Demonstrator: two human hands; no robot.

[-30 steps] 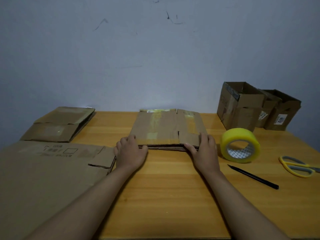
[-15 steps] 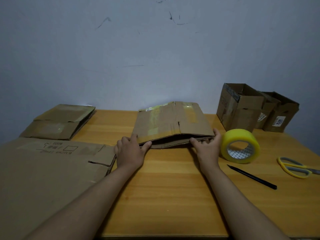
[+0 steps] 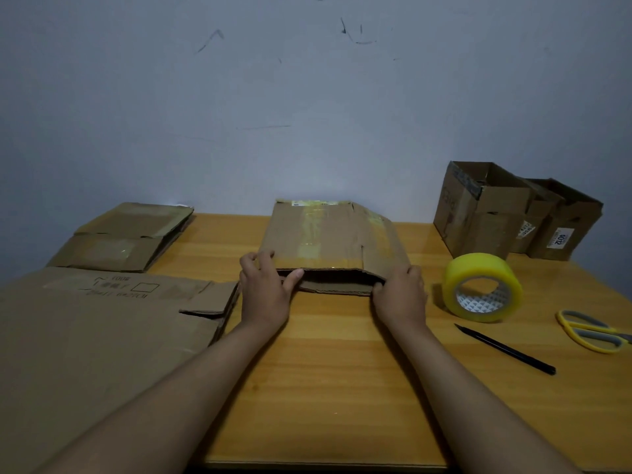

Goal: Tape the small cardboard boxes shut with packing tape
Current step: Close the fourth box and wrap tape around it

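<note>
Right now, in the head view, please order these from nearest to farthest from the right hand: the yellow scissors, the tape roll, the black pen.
1. The tape roll, standing on edge just to the right of the right hand.
2. The black pen, lying to the right and nearer the person.
3. The yellow scissors, far right near the table edge.
</note>
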